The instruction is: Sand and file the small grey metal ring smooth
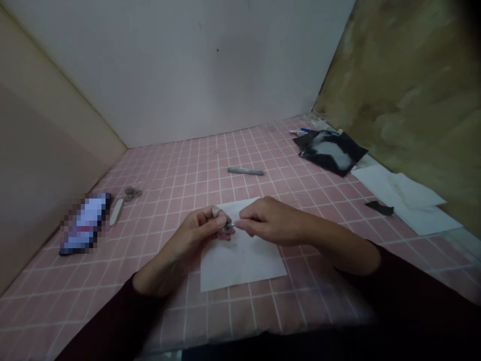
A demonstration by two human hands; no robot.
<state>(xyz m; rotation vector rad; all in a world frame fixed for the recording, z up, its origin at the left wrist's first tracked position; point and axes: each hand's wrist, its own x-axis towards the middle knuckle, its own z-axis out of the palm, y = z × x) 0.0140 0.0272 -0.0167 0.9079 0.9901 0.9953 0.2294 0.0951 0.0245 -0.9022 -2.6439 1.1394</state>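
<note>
Above a white sheet of paper (244, 265), my left hand (199, 225) is closed around a small greyish round piece (227, 228), too small to name. A light wrap covers one of its fingertips. My right hand (268, 220) pinches something thin, of which only a pale tip shows, right against the round piece. The fingers hide the rest of what it holds. Both hands meet over the upper part of the sheet.
Behind the hands lies a grey stick (245, 171). To the left are a blurred-out phone (85, 223), a white strip (116, 211) and small grey rings (132, 193). Dark sandpaper-like sheets (338, 158), white papers (406, 200) and a dark scrap (380, 207) lie right, by the wall.
</note>
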